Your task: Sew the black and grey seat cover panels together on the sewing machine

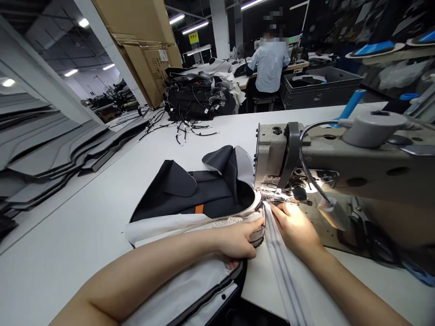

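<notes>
A black fabric cover with white backing (214,188) and an orange tab (199,208) lies beside the sewing machine (340,167), its curved edge reaching the lit presser foot (277,198). My left hand (243,237) grips this edge, index finger stretched along it and the other fingers curled, partly hidden under the cloth. A long white strip with grey lines (282,267) runs from the presser foot towards me. My right hand (295,226) is closed at the strip's upper end, fingertips close to the foot. The needle point cannot be made out.
Behind the white table (112,199) rises a heap of dark covers (204,93), with black cables (185,129) in front. Layered grey panels (50,140) fill the left. A seated person (272,63) works farther back, near a grey bin (321,86). Scissors (358,213) lie by the machine.
</notes>
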Available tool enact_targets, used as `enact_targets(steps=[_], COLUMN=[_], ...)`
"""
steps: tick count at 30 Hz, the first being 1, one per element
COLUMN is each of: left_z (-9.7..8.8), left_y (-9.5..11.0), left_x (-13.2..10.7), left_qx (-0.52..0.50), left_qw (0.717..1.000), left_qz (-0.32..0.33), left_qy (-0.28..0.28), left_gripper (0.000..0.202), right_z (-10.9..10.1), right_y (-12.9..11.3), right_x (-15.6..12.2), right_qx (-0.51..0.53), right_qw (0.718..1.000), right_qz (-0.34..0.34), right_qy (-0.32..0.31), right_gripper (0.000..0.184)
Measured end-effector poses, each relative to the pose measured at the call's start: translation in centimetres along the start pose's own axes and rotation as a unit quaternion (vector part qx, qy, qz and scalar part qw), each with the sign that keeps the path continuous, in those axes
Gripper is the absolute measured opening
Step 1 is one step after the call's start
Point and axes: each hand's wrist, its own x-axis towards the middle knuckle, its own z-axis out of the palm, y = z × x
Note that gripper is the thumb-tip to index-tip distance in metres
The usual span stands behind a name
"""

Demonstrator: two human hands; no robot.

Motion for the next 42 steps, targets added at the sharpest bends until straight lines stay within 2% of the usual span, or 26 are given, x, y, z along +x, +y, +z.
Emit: enact_targets(steps=[4, 8, 15, 23, 26, 30, 34, 38, 40, 42], left_z=[-0.4, -0.3, -0.2, -0.8, -0.7, -0.3, 0.0, -0.5, -0.8, -0.8], left_y=[-0.4, -0.9, -0.2, 0.8, 0.8, 0.4, -0.2, 0.2, 0.5, 0.9], left_x=[0.3, 0.8, 1.1, 2.3, 2.3, 2.4, 2.8, 3.1, 3.2, 3.2], left_qx=[-0.068, -0.066, -0.031, 0.036, 0.064, 0.127, 0.159, 0.111, 0.093, 0.123], left_qw=[0.997, 0.997, 0.999, 0.999, 0.998, 0.990, 0.979, 0.990, 0.994, 0.989], left_qz=[0.010, 0.020, -0.006, -0.017, -0.015, 0.019, 0.060, 0.026, 0.003, 0.006], left_qy=[-0.033, -0.045, -0.027, 0.004, 0.023, 0.063, 0.111, 0.087, 0.065, 0.080], left_gripper=[0.106, 0.108, 0.104, 0.105, 0.104, 0.100, 0.099, 0.101, 0.101, 0.100], right_z=[0.6, 0.8, 0.5, 0.5, 0.4, 0.3, 0.0, -0.2, -0.3, -0.5], right_y=[-0.2, -0.6, 0.2, 0.9, 0.7, 0.2, -0.1, 0.0, 0.1, 0.1], right_x=[-0.3, -0.1, 0.4, 0.7, 0.6, 0.5, 0.6, 0.7, 0.6, 0.4], right_qx=[0.033, 0.074, 0.090, 0.091, 0.095, 0.061, -0.006, -0.025, -0.019, -0.005], right_qw=[0.999, 0.997, 0.995, 0.996, 0.995, 0.998, 1.000, 0.999, 1.000, 0.998], right_qz=[-0.012, -0.032, -0.046, -0.012, -0.005, -0.004, -0.016, -0.023, -0.001, 0.039], right_qy=[0.008, 0.015, -0.011, 0.020, 0.010, -0.019, -0.019, -0.002, 0.024, 0.047], right_gripper=[0.038, 0.039, 0.036, 0.034, 0.034, 0.035, 0.034, 0.036, 0.033, 0.029])
